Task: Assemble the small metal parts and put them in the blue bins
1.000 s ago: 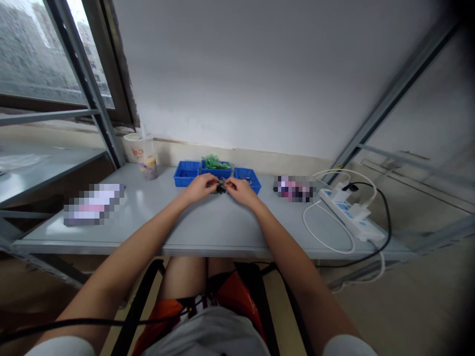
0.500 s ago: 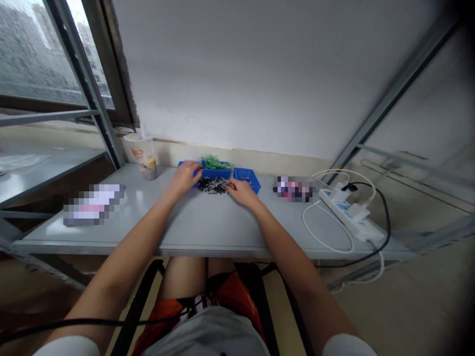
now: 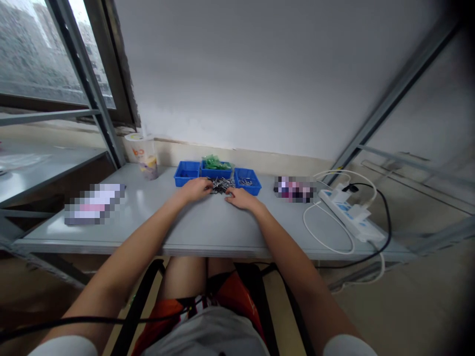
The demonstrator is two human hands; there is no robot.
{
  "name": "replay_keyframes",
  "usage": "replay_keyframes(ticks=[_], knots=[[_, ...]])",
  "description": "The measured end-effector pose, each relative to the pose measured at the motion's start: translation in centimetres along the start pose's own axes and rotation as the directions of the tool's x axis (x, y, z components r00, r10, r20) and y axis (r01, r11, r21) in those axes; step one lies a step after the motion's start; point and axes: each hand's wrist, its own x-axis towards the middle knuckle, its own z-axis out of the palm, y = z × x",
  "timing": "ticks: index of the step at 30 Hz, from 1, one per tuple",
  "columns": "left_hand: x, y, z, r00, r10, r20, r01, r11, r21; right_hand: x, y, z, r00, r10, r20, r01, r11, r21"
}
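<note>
A heap of small metal parts [image 3: 221, 185] lies on the grey table [image 3: 208, 227] in front of three blue bins. My left hand [image 3: 197, 189] rests at the heap's left edge, fingers curled onto the parts. At the heap's near right edge my right hand [image 3: 239, 197] lies low on the table, fingertips touching the parts. Whether either hand pinches a part is too small to tell. The left blue bin [image 3: 186, 173] looks nearly empty, the middle bin [image 3: 215, 170] holds green pieces [image 3: 215, 161], and the right bin [image 3: 248, 180] holds a few metal parts.
A plastic drink cup [image 3: 144, 154] stands at the back left by the window frame. A white power strip [image 3: 351, 213] with white and black cables lies at the right. Blurred flat items lie at the left [image 3: 93, 202] and right of the bins [image 3: 295, 188].
My left hand went out to the left blue bin and has come back to the heap's left edge. My right hand has slid slightly nearer to me.
</note>
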Motion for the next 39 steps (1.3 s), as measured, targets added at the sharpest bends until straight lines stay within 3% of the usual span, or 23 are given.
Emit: replay_keyframes(ticks=[6,11,16,22,35,39], knots=[[0.0,-0.7,1.9,0.990,-0.064,0.126,0.063,0.998,0.015,-0.2,-0.4,-0.2,1.000,-0.013,0.012,0.013,1.000,-0.022],[0.0,-0.6,2.0,0.990,-0.107,0.096,0.108,0.994,-0.003,0.0,-0.1,0.1,0.999,-0.038,-0.001,0.038,0.999,0.006],[0.1,0.3,1.4,0.995,-0.032,0.099,0.043,0.993,-0.111,0.2,-0.4,0.2,0.994,-0.093,-0.064,0.096,0.994,0.053],[0.2,1.5,1.1,0.999,0.022,0.043,-0.008,0.953,-0.302,0.1,-1.0,0.0,0.973,-0.195,-0.126,0.205,0.976,0.077],[0.2,1.6,0.9,0.999,0.027,-0.033,-0.036,0.943,-0.331,-0.1,-0.9,-0.5,0.967,-0.223,-0.121,0.237,0.964,0.122],[0.4,1.7,0.8,0.991,-0.014,-0.134,-0.023,0.962,-0.272,-0.1,-0.9,-0.5,0.968,-0.187,-0.167,0.208,0.972,0.114]])
